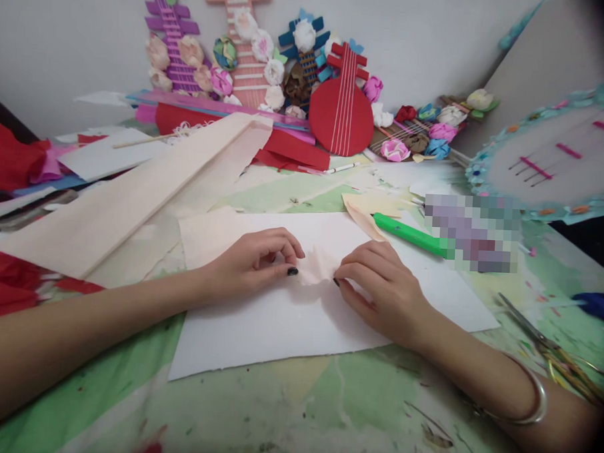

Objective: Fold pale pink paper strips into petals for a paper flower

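Note:
A small, pale cream piece of crepe paper [320, 264] stands crinkled between my hands, above a white sheet of paper [257, 331]. My left hand [260, 258] has its fingers curled, with the thumb and fingertips at the piece's left edge. On the other side, my right hand [379, 286] pinches the right edge between thumb and fingers. Part of the grip is hidden behind the fingers. Just beyond my right hand lie a green pen-like tool [412, 235] and a curved cream paper scrap [365, 216].
Gold-handled scissors [547, 344] lie at the right. A long folded cream crepe strip [133, 199] crosses the left side. Lute-shaped crafts, including a red one [341, 115], lean against the wall. A round fan [555, 157] stands at the right.

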The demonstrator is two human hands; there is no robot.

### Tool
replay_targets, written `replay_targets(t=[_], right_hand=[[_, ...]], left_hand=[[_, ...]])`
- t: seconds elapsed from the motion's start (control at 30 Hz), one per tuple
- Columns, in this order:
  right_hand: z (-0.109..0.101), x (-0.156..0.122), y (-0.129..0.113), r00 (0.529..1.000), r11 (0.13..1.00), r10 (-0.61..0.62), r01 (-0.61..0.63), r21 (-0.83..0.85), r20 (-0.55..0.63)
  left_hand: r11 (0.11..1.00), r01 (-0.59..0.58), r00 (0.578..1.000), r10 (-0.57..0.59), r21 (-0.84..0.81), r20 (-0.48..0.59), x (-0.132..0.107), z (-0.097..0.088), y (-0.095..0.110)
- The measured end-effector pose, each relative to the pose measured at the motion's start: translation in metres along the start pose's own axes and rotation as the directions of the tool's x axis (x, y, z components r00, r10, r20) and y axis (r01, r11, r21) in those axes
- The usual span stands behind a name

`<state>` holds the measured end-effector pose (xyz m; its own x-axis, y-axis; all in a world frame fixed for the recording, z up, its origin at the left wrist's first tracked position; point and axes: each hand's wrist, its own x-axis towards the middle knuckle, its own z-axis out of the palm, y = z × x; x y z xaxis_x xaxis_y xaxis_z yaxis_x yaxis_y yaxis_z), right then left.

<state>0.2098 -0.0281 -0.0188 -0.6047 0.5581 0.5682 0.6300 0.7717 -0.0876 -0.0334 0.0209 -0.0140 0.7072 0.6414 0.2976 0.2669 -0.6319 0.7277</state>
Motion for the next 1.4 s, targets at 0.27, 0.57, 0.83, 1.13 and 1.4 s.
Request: replay_targets(t=[0.27,0.57,0.83,1.13,1.4], right_hand=[[-0.002,0.002,-0.002,0.999,0.999,0.047,-0.047,0.026,0.024],[-0.003,0.002,-0.006,1.0,1.0,-0.006,0.007,-0.028,0.019],[0.0,0.004,-0.014,1.0,0.998,0.026,-0.025,-0.058,0.015],[0.0,0.002,-0.004,0.998,0.998,0.037,-0.039,-0.041,-0.05],[-0.003,0.003,-0.002,0.995,0.984,0.099,-0.102,0.146,0.028]], left_hand=[[0.999,-0.011,1.0,0.01,0.041,0.02,-0.001,-0.001,0.0],[1.0,0.02,1.0,-0.02,0.013,0.01,0.0,-0.001,0.001],[0.996,0.065,0.998,-0.065,-0.066,-0.008,0.0,0.003,0.002],[0.984,-0.08,0.996,0.083,0.161,-0.013,-0.003,0.003,0.001],[0.689,-0.366,0.894,0.447,0.625,0.03,-0.012,0.013,0.007]])
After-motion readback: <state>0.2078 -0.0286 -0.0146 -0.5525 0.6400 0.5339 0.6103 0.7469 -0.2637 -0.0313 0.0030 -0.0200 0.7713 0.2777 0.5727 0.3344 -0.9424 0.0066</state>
